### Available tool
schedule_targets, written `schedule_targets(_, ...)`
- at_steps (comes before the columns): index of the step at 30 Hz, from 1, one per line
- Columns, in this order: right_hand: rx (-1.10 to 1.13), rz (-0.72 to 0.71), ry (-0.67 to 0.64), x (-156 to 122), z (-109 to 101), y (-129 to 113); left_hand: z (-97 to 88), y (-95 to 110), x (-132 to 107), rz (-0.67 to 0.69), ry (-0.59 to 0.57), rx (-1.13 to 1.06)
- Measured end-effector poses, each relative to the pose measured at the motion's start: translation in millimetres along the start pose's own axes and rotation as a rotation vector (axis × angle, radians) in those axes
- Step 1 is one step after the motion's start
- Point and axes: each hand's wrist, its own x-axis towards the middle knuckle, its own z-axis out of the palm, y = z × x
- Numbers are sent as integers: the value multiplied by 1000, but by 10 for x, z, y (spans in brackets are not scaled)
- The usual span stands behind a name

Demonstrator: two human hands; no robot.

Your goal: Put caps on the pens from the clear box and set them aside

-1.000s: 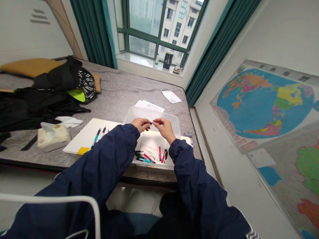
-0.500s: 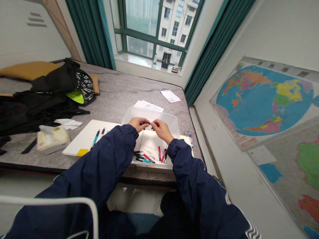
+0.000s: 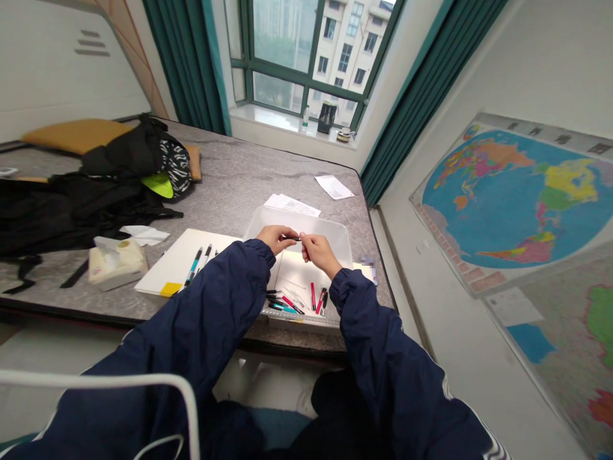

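Observation:
Over a translucent plastic bin [image 3: 341, 232], my two hands meet at the fingertips. My left hand [image 3: 274, 239] pinches a slim black pen part [image 3: 290, 238], which lies roughly level and points to the right. At its right end, the closed thumb and fingers of my right hand [image 3: 318, 252] grip the tip; what exactly they hold there is too small to make out. Below the hands, the bin holds red pen pieces [image 3: 313, 296], a teal pen piece [image 3: 282, 308], and several black and clear parts. White paper lies beneath them.
Left of the bin, a teal pen [image 3: 193, 264] and a black-and-white pen [image 3: 205, 255] rest on a stack of white paper [image 3: 167, 260]. A tissue pack [image 3: 117, 263], black bags [image 3: 71, 207] and loose sheets [image 3: 334, 187] share the grey surface. A wall with maps stands right.
The view has swung slightly left, so everything sits further right. More of the black pen part shows between my fingers. Both hands stay together over the bin.

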Motion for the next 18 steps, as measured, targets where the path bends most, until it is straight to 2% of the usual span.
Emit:
schedule_targets(4, 47, 72, -1, 4, -13, 10, 5, 12, -5, -8, -16, -13)
schedule_targets(7, 59, 115, 57, -2, -47, -15, 8, 2, -2, -14, -11, 0)
schedule_targets(10, 109, 52, 102, -8, -66, -60, 3, -2, -2, -31, 5, 19)
schedule_targets(14, 115, -67, 50, -12, -55, -83, 6, -11, -4, -49, 3, 31)
schedule_targets(18, 27, -71, 66, -8, -55, -43, 16, -23, 3, -37, 3, 23)
